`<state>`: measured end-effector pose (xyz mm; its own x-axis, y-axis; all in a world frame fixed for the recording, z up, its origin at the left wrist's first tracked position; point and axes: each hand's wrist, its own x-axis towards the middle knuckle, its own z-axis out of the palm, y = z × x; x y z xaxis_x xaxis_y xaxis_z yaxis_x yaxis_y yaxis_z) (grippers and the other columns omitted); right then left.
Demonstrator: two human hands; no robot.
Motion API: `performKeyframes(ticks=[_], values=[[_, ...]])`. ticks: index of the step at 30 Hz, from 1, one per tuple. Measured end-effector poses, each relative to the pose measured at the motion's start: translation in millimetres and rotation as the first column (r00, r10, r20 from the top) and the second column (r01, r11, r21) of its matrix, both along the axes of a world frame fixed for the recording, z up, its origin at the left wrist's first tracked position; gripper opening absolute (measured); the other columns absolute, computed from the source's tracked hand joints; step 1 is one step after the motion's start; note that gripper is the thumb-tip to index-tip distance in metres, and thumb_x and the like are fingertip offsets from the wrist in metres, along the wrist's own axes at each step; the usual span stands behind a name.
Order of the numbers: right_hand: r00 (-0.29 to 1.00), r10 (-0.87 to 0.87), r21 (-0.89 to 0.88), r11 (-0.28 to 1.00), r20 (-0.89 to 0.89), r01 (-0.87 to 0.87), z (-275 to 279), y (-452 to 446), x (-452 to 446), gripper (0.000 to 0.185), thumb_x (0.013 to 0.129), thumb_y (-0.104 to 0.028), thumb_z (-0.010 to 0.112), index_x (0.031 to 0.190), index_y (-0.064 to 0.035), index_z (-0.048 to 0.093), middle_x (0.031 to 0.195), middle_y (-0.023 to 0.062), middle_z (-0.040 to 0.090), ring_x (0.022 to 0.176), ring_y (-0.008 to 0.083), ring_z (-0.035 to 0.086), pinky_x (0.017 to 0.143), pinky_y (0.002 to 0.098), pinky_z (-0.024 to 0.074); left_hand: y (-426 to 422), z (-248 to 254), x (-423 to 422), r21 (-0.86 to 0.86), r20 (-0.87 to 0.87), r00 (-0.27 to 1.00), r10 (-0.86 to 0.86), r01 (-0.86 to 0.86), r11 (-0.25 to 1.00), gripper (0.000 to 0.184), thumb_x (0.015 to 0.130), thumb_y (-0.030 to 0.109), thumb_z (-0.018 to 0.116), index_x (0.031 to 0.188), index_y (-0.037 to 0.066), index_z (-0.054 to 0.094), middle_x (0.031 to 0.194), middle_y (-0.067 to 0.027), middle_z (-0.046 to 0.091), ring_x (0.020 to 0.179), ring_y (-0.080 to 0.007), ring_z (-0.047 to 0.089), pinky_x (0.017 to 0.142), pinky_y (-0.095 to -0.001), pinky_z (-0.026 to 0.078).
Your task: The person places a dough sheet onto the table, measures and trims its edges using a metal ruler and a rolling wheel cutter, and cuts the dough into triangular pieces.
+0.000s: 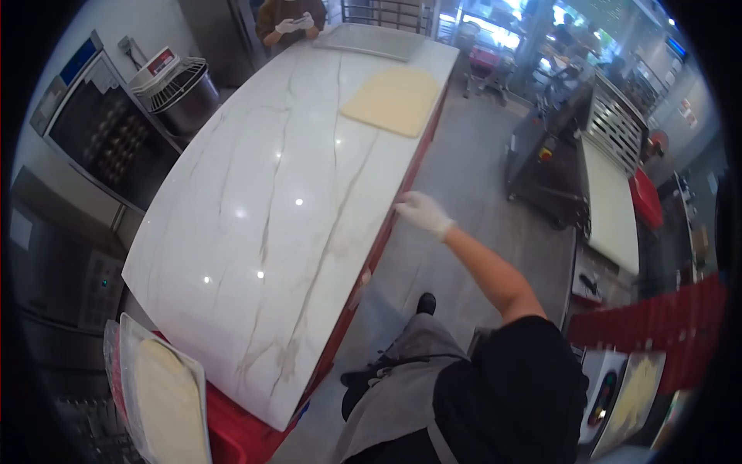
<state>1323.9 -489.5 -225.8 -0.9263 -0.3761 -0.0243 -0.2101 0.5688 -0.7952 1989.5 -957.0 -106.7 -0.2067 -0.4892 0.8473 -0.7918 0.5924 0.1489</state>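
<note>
My right hand [422, 213], in a white glove, reaches to the long side of the white marbled table [255, 193]. Its fingers are curled against the red edge just under the tabletop; what they grip there is hidden. Beyond that hand, near the far right corner of the table, lies a flat sheet of pale dough [396, 100]. My left hand does not show. A small pale shape sits at the table's edge nearer to me, too unclear to name.
A metal tray [371, 42] lies at the far end, where a person with gloved hands [295, 23] stands. Dough on a covered tray [164, 402] and a red bin [232, 433] are at lower left. A mixer [182, 97] stands left, a dough sheeter [553, 155] right.
</note>
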Motion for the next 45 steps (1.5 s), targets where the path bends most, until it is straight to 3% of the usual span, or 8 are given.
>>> performKeyframes(ticks=[3, 6, 10, 16, 18, 25, 35, 45], values=[[0.957, -0.275, -0.070, 0.961, -0.093, 0.269, -2.4, 109.9, -81.9, 0.047, 0.091, -0.031, 0.073, 0.122, 0.0030, 0.065, 0.116, 0.0181, 0.071, 0.108, 0.0264, 0.068, 0.095, 0.0373, 0.0520, 76.8, -55.1, -178.9, -0.079, 0.158, 0.972, -0.176, 0.190, 0.979, 0.046, 0.097, 0.026, 0.068, 0.131, -0.004, 0.057, 0.130, -0.0243, 0.059, 0.118, -0.0426, 0.057, 0.101, -0.0490, 0.048], [0.925, -0.356, -0.089, 0.934, -0.132, 0.346, 4.4, 191.0, -157.8, 0.045, 0.090, -0.030, 0.073, 0.121, 0.0031, 0.065, 0.113, 0.0164, 0.072, 0.105, 0.0247, 0.068, 0.093, 0.0359, 0.0522, 208.9, -29.5, -371.2, 0.389, -0.240, 0.691, -0.681, 0.712, 0.585, 0.056, 0.094, 0.013, 0.064, 0.143, -0.005, 0.043, 0.139, -0.0235, 0.053, 0.129, -0.0390, 0.052, 0.113, -0.0465, 0.037], [0.885, -0.397, -0.072, 0.917, -0.243, 0.392, 8.4, 266.6, -278.6, 0.042, 0.092, -0.026, 0.072, 0.120, 0.0033, 0.066, 0.108, 0.0162, 0.072, 0.100, 0.0236, 0.068, 0.090, 0.0352, 0.0519, 264.1, -19.9, -505.3, 0.372, 0.116, 0.579, -0.807, 0.728, 0.576, 0.059, 0.090, 0.006, 0.069, 0.143, -0.003, 0.044, 0.147, -0.0205, 0.049, 0.133, -0.0350, 0.051, 0.112, -0.0466, 0.041], [0.959, -0.122, -0.076, 0.992, -0.256, 0.105, -83.4, 334.3, -550.0, 0.046, 0.096, -0.018, 0.071, 0.130, 0.0112, 0.059, 0.130, 0.0229, 0.063, 0.118, 0.0278, 0.061, 0.104, 0.0373, 0.0481, 181.5, 35.7, -576.8, 0.239, 0.088, 0.978, -0.191, 0.165, 0.957, 0.031, 0.092, 0.020, 0.069, 0.120, 0.008, 0.065, 0.113, -0.0158, 0.067, 0.105, -0.0322, 0.065, 0.093, -0.0399, 0.050], [0.985, -0.072, 0.000, 0.997, -0.156, 0.073, -66.5, 279.7, -563.3, 0.053, 0.096, -0.024, 0.070, 0.133, 0.0112, 0.057, 0.135, 0.0226, 0.061, 0.124, 0.0285, 0.059, 0.108, 0.0386, 0.0443, 207.4, 9.5, -629.6, 0.366, -0.130, 0.849, -0.512, 0.521, 0.771, 0.027, 0.089, 0.021, 0.071, 0.111, 0.005, 0.069, 0.109, -0.0151, 0.070, 0.103, -0.0330, 0.066, 0.092, -0.0412, 0.051], [0.987, -0.061, 0.108, 0.991, -0.150, 0.078, -7.2, 241.2, -638.7, 0.055, 0.090, -0.027, 0.074, 0.130, 0.0072, 0.061, 0.128, 0.0221, 0.067, 0.119, 0.0301, 0.064, 0.103, 0.0375, 0.0476, 346.2, -99.3, -954.2, 0.766, -0.476, 0.581, -0.660, 0.643, 0.014, 0.030, 0.091, 0.021, 0.071, 0.116, 0.005, 0.070, 0.112, -0.0136, 0.072, 0.104, -0.0285, 0.069, 0.092, -0.0370, 0.054], [0.976, 0.102, 0.242, 0.969, -0.190, -0.055, -49.6, 161.0, -791.7, 0.042, 0.086, -0.024, 0.064, 0.119, 0.0010, 0.066, 0.117, 0.0244, 0.067, 0.111, 0.0423, 0.063, 0.097, 0.0483, 0.0509, 420.8, -131.8, -1356.9, 0.705, 0.181, 0.361, -0.915, 0.601, 0.377, 0.046, 0.092, 0.030, 0.062, 0.133, 0.010, 0.061, 0.140, -0.0135, 0.059, 0.130, -0.0325, 0.055, 0.108, -0.0423, 0.044], [0.994, 0.042, 0.252, 0.965, 0.104, -0.067, -51.4, 143.5, -808.8, 0.031, 0.084, -0.023, 0.063, 0.107, -0.0032, 0.068, 0.109, 0.0234, 0.066, 0.106, 0.0402, 0.064, 0.092, 0.0488, 0.0511, 391.9, -131.7, -1437.9, 0.801, 0.503, 0.137, -0.854, 0.297, 0.520, 0.037, 0.087, 0.024, 0.063, 0.122, 0.010, 0.066, 0.132, -0.0126, 0.062, 0.116, -0.0330, 0.061, 0.099, -0.0425, 0.049]])
